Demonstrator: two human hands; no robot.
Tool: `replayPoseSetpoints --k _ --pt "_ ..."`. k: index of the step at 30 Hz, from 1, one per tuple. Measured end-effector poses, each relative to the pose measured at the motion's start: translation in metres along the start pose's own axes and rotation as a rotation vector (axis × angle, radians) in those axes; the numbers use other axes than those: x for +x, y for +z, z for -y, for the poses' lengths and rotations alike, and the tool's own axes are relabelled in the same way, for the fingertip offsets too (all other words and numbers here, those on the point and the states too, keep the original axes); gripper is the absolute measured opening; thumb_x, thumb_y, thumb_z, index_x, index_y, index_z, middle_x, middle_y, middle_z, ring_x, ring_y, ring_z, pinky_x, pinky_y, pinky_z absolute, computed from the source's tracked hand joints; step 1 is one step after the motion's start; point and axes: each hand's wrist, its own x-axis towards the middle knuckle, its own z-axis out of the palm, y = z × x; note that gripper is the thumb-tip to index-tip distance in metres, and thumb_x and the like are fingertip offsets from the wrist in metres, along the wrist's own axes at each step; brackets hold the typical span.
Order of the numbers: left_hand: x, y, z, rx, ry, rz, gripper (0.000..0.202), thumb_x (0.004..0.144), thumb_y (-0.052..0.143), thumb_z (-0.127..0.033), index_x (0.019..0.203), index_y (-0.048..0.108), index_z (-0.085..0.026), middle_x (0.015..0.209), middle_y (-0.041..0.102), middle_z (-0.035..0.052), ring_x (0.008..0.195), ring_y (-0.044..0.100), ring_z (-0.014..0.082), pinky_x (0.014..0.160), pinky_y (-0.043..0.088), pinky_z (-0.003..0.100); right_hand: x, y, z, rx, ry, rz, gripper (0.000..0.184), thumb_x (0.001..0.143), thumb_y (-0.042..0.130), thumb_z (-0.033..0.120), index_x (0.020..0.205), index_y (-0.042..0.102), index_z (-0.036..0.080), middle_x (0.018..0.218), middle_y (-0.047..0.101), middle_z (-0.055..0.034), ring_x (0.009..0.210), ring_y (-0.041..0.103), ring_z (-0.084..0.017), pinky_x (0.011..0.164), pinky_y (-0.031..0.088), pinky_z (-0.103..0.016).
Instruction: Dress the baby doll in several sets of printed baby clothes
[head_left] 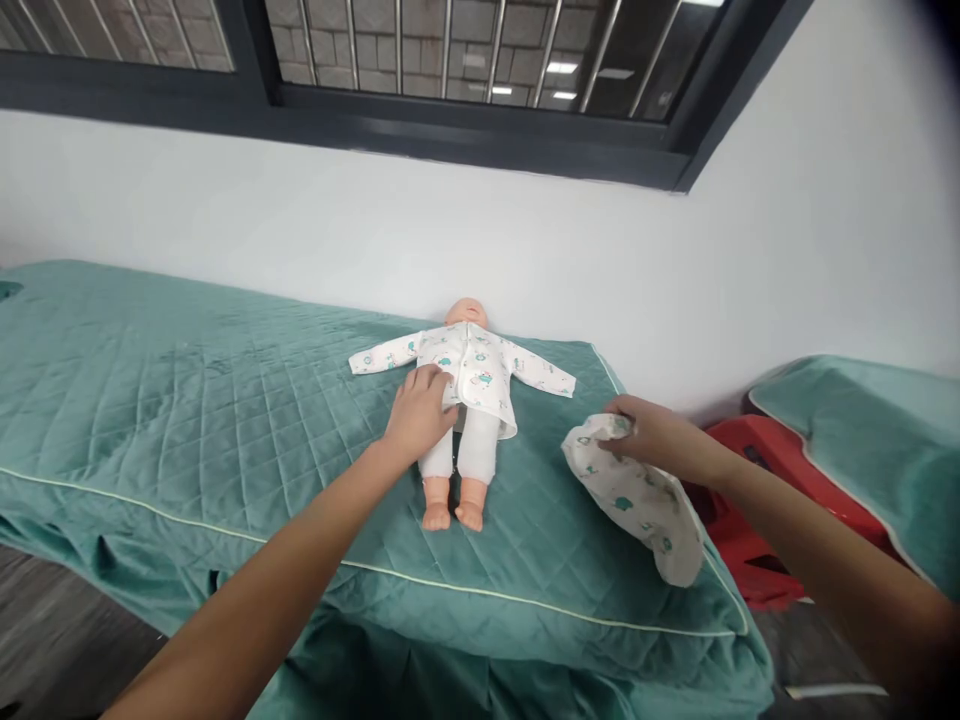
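Note:
A baby doll (469, 400) lies on its back on a green quilted bed (187, 420), head toward the wall. It wears a white printed jacket and white trousers, feet bare. My left hand (420, 412) rests on the doll's hip, fingers curled on the jacket's lower hem. My right hand (645, 432) is closed on a white printed garment (637, 500), which hangs down onto the bed's right corner.
A white wall and a dark-framed barred window (450, 90) are behind the bed. A red plastic stool (780, 490) stands in the gap to the right, beside a second green-covered bed (877, 440). Dark floor shows below.

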Motion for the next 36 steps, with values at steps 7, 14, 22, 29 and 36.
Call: replayPoseSetpoints --k 7,14,22,29,36 --pt "0.01 0.001 0.005 -0.303 -0.228 -0.2 0.013 0.088 0.051 -0.028 0.081 0.059 -0.02 0.093 0.061 0.0086 0.096 0.056 0.0254 0.091 0.045 0.041 -0.013 0.057 0.101 0.002 -0.408 -0.23 0.047 0.083 0.057 0.023 0.13 0.05 0.019 0.133 0.055 -0.0122 0.12 0.051 -0.03 0.104 0.039 -0.044" --pt "-0.013 -0.016 0.057 -1.012 -0.777 -0.363 0.015 0.086 0.054 -0.032 0.088 0.056 -0.017 0.089 0.064 0.0047 0.077 0.063 0.0154 0.071 0.054 0.031 0.033 0.105 0.148 -0.104 -0.266 -0.375 0.029 0.096 0.044 0.032 0.116 0.058 0.017 0.12 0.059 -0.0159 0.111 0.052 -0.031 0.09 0.043 -0.042" --pt "-0.063 -0.062 0.124 -0.727 -0.759 -0.427 0.008 0.081 0.062 -0.024 0.084 0.058 -0.017 0.082 0.061 0.0013 0.074 0.061 0.0133 0.066 0.051 0.024 0.053 0.106 0.069 0.311 0.362 -0.439 0.034 0.093 0.037 0.034 0.108 0.059 0.012 0.099 0.068 -0.0151 0.085 0.062 -0.024 0.077 0.045 -0.035" --pt "-0.07 -0.079 0.133 -0.55 -0.71 -0.282 0.016 0.08 0.062 -0.031 0.088 0.061 -0.017 0.078 0.064 0.0015 0.073 0.061 0.0156 0.074 0.05 0.028 0.019 0.077 0.024 0.311 0.196 -0.103 0.035 0.081 0.059 0.052 0.09 0.067 0.02 0.087 0.069 -0.0066 0.079 0.062 -0.022 0.075 0.045 -0.034" --pt "-0.062 -0.053 0.079 -0.447 -0.498 -0.151 0.02 0.083 0.056 -0.033 0.092 0.063 -0.017 0.096 0.069 0.0068 0.094 0.063 0.0214 0.091 0.046 0.036 -0.017 0.045 0.037 0.151 -0.382 0.226 0.031 0.08 0.067 0.052 0.078 0.064 0.021 0.1 0.064 -0.0076 0.1 0.055 -0.026 0.087 0.042 -0.037"
